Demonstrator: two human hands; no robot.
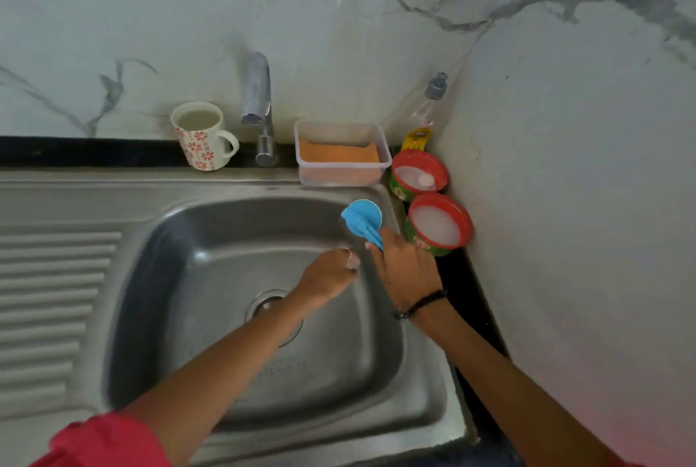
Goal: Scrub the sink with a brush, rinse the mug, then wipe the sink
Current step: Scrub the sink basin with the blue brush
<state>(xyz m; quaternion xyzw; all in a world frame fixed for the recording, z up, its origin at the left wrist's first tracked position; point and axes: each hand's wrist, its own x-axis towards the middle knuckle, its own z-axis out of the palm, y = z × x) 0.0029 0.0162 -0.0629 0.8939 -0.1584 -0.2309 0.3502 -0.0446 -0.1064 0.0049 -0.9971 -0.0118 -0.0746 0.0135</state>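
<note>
Scrub step: right hand (405, 263) grips blue brush (362, 220) at sink (233, 278) far wall; left hand (331, 272) loosely curled, empty (mug (201, 135) waits). Next: firm strokes across basin.

Brush (361, 220): bright blue, head and handle alike.
Mug (201, 137): white, red flower pattern on the outside.
Sink (150, 278): grey steel; parallel ridges on the draining board at left.
Tap (260, 105): silver-grey.
Box (341, 152): clear plastic, an orange layer inside.
Two tubs (438, 223): red rims, white contents, green sides with printing.
Bottle (423, 120): clear, grey cap, yellow label.
Desk (94, 152): black.
Wall (376, 14): white marble pattern, grey veins.
Sleeve (101, 442): red.
Wristband (422, 304): black.
</note>
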